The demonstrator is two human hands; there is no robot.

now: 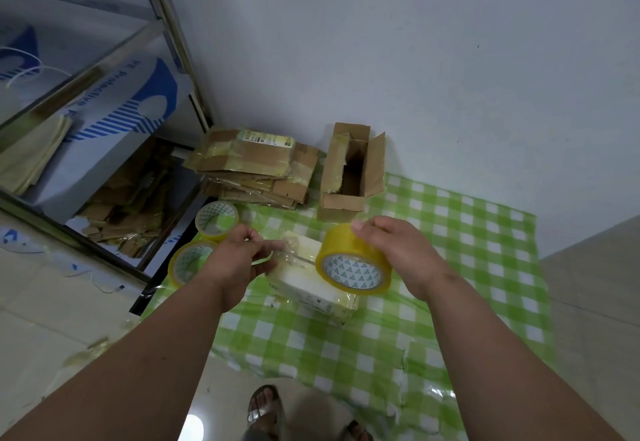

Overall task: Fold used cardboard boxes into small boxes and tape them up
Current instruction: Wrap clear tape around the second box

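small box (311, 288) under tape roll (353, 264) in right grip (391, 250); left grip (239, 253) pinches tape end.

Green checked cloth (467, 250), metal-framed glass cabinet (104, 94), sandalled foot (265, 413).

The right hand (391, 253) grips a yellow tape roll (353, 262) above a small white box (311, 284); the left hand (239, 260) pinches the drawn-out tape end (287, 253) over the green checkered cloth (450, 267).
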